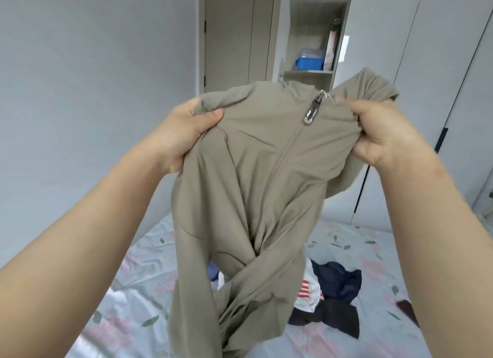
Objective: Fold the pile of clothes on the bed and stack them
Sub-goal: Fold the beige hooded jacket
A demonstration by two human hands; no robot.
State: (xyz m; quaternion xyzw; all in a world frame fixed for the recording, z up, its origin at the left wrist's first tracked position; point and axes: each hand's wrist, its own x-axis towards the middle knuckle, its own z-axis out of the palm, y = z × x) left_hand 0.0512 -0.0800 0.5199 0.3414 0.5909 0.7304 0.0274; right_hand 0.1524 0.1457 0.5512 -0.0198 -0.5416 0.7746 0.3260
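A khaki zip-up jacket (248, 187) hangs in the air in front of me, zipped closed, its hood flopped over to the right. My left hand (184, 129) pinches its left shoulder and my right hand (378, 136) grips its right shoulder near the collar. The lower part is twisted and its sleeves trail down toward the bed. Behind it on the bed lies the pile of clothes (330, 291): navy, black and white-with-red-stripes pieces, partly hidden by the jacket.
The bed (373, 251) has a pale blue floral sheet. A dark item (406, 308) lies at the right beside my forearm. Beyond stand a beige door (237, 40), a shelf niche with a blue box (309, 63), and white wardrobe doors (416, 64).
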